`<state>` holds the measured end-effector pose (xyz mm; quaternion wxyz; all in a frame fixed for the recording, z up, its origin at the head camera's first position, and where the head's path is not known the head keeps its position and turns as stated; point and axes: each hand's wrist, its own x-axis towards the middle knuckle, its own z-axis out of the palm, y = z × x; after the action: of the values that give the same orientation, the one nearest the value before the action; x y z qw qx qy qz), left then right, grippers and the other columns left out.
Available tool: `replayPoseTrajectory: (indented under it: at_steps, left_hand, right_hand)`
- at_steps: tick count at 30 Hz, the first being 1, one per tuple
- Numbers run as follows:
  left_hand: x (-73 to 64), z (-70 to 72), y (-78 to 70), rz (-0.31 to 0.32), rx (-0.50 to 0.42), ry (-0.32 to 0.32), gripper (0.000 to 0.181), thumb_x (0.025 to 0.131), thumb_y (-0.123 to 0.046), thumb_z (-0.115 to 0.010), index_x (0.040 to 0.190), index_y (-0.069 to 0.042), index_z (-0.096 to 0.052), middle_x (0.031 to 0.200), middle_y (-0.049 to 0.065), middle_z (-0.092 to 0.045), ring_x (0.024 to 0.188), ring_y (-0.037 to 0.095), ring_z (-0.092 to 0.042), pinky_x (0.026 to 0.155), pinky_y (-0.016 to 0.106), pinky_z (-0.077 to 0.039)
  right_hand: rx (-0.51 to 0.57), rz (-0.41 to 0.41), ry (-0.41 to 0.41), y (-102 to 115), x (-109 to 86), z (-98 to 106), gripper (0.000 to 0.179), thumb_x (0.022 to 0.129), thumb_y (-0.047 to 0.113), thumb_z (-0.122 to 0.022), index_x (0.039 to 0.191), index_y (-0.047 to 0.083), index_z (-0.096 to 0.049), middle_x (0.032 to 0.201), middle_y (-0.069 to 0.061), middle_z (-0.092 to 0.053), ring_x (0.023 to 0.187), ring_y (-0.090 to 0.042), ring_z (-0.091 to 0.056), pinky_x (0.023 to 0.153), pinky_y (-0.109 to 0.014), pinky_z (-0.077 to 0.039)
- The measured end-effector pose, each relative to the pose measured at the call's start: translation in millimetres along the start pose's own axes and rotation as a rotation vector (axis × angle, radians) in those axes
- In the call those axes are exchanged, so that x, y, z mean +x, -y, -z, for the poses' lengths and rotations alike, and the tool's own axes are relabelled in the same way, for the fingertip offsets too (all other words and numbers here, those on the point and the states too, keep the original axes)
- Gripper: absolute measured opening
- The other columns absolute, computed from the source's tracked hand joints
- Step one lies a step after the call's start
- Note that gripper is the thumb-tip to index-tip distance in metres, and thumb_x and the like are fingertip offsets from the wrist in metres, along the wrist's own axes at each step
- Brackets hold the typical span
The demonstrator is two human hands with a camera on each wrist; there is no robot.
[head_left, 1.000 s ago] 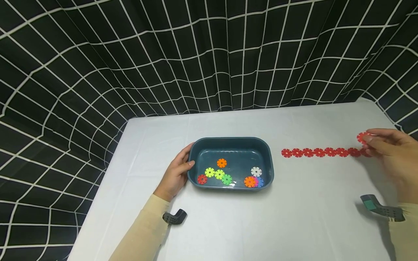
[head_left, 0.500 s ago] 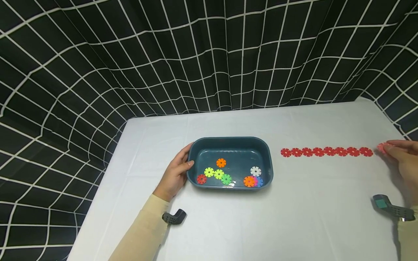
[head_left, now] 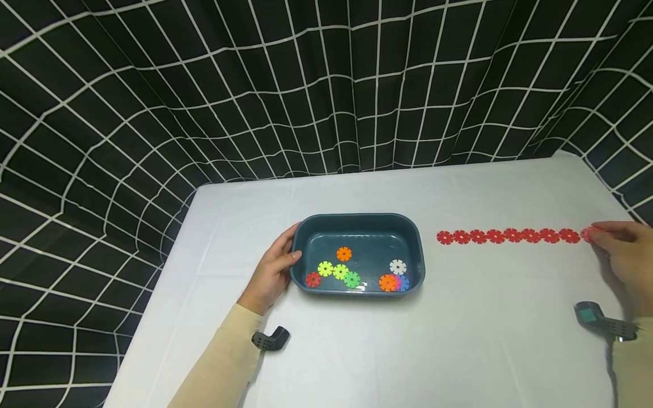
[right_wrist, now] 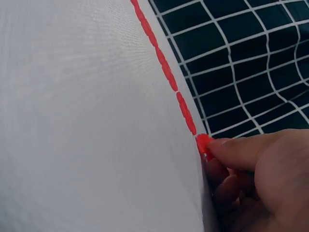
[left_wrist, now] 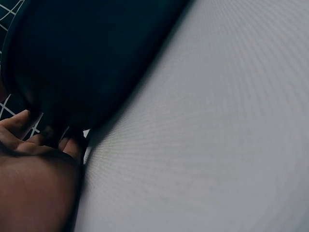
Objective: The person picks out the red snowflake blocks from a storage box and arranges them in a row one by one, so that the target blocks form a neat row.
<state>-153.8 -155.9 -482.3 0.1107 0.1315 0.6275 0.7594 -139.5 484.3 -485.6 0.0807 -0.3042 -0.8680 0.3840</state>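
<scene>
A dark teal plastic tub [head_left: 357,220] stands mid-table, and my left hand [head_left: 272,271] grips its left end, thumb over the rim and fingers round the outside. Far to the right, my right hand [head_left: 624,255] pinches a red notched disc [right_wrist: 203,144] between thumb and fingers, partly hidden by them. That disc is right at the right end of a straight row of red notched discs [head_left: 512,235] lying on the cloth. Inside the tub lie loose discs: a red one [head_left: 313,279], an orange one [head_left: 344,254], a green one [head_left: 352,279], a white one [head_left: 398,267] and several others.
A white cloth [head_left: 459,340] covers the table. Behind and at both sides hangs a black curtain [head_left: 326,85] with a white grid. The table's right edge runs close beside my right hand. Each wrist wears a dark band, like the left wristband [head_left: 271,339].
My right hand first moved right and down with the red disc, past the row's end, then slightly back left to the last disc. The left hand keeps its hold on the tub.
</scene>
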Motion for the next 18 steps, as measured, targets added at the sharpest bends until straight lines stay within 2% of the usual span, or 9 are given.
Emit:
replayPoseTrajectory:
  at_steps: [1,2,4,7,8,10,12,14,18]
  left_hand:
    - [0.0,0.1,0.2,-0.001,0.0,0.001,0.062,0.11,0.001,-0.048,0.17,-0.008,-0.035,0.171,0.009,-0.04,0.159,0.029,-0.033,0.126,0.042,-0.032]
    - [0.0,0.3,0.6,-0.003,-0.003,0.003,0.062,0.11,0.002,-0.048,0.17,-0.008,-0.035,0.171,0.01,-0.04,0.159,0.029,-0.033,0.126,0.043,-0.032]
    - [0.1,0.6,1.3,-0.006,-0.01,0.007,0.063,0.11,0.002,-0.048,0.17,-0.007,-0.034,0.172,0.01,-0.039,0.159,0.03,-0.032,0.126,0.042,-0.032]
    - [0.4,1.0,2.0,-0.011,-0.017,0.013,0.062,0.11,0.002,-0.047,0.17,-0.006,-0.034,0.172,0.011,-0.038,0.159,0.03,-0.032,0.126,0.043,-0.032]
    - [0.4,1.0,2.0,-0.012,-0.018,0.014,0.062,0.11,0.002,-0.047,0.17,-0.006,-0.034,0.172,0.011,-0.038,0.159,0.031,-0.032,0.126,0.043,-0.032]
    - [0.3,1.0,1.8,-0.012,-0.017,0.013,0.062,0.11,0.002,-0.047,0.17,-0.006,-0.034,0.172,0.011,-0.039,0.159,0.03,-0.032,0.125,0.042,-0.032]
    - [0.0,1.0,1.5,-0.012,-0.014,0.015,0.062,0.11,0.002,-0.046,0.17,-0.006,-0.034,0.172,0.011,-0.038,0.159,0.031,-0.032,0.125,0.042,-0.032]
    - [-0.3,0.9,1.2,-0.012,-0.014,0.015,0.062,0.11,0.002,-0.046,0.17,-0.006,-0.034,0.172,0.011,-0.038,0.159,0.031,-0.032,0.126,0.042,-0.032]
    - [-0.3,1.2,1.6,-0.015,-0.012,0.015,0.062,0.11,0.003,-0.046,0.17,-0.006,-0.033,0.172,0.012,-0.038,0.159,0.03,-0.032,0.126,0.042,-0.032]
  right_hand:
    - [-0.021,0.004,0.001,1.1,-1.1,-0.7,0.027,0.116,0.014,-0.051,0.135,-0.001,-0.064,0.118,-0.013,-0.065,0.086,-0.008,-0.058,0.078,-0.011,-0.052]
    - [-0.045,0.013,-0.004,2.3,-1.7,-1.6,0.033,0.116,0.013,-0.051,0.142,-0.007,-0.059,0.127,-0.022,-0.064,0.089,-0.013,-0.057,0.08,-0.012,-0.052]
    - [-0.094,0.022,-0.016,4.4,-3.8,-3.2,0.042,0.117,0.011,-0.05,0.154,-0.009,-0.051,0.143,-0.031,-0.057,0.093,-0.017,-0.054,0.085,-0.018,-0.05]
    - [-0.109,0.024,-0.041,6.3,-5.3,-5.6,0.044,0.116,0.007,-0.049,0.157,-0.007,-0.048,0.149,-0.032,-0.053,0.089,-0.008,-0.048,0.087,-0.024,-0.047]
    - [-0.107,0.023,-0.047,6.4,-5.5,-6.3,0.044,0.116,0.007,-0.049,0.158,-0.006,-0.048,0.149,-0.031,-0.053,0.085,-0.004,-0.041,0.085,-0.023,-0.046]
    - [-0.104,0.02,-0.052,6.3,-5.8,-7.0,0.045,0.116,0.008,-0.049,0.159,-0.005,-0.047,0.15,-0.031,-0.052,0.084,0.0,-0.037,0.093,-0.024,-0.048]
    - [-0.107,0.012,-0.048,6.2,-5.8,-6.7,0.045,0.117,0.009,-0.048,0.16,-0.005,-0.047,0.152,-0.031,-0.051,0.088,-0.003,-0.039,0.105,-0.029,-0.048]
    - [-0.116,0.008,-0.048,6.3,-5.4,-6.9,0.046,0.117,0.01,-0.047,0.16,-0.005,-0.046,0.154,-0.031,-0.05,0.091,-0.009,-0.042,0.111,-0.034,-0.046]
    - [-0.116,-0.02,-0.055,7.8,-5.2,-6.0,0.047,0.118,0.014,-0.046,0.162,-0.003,-0.045,0.147,-0.03,-0.053,0.091,-0.011,-0.044,0.099,-0.032,-0.049]
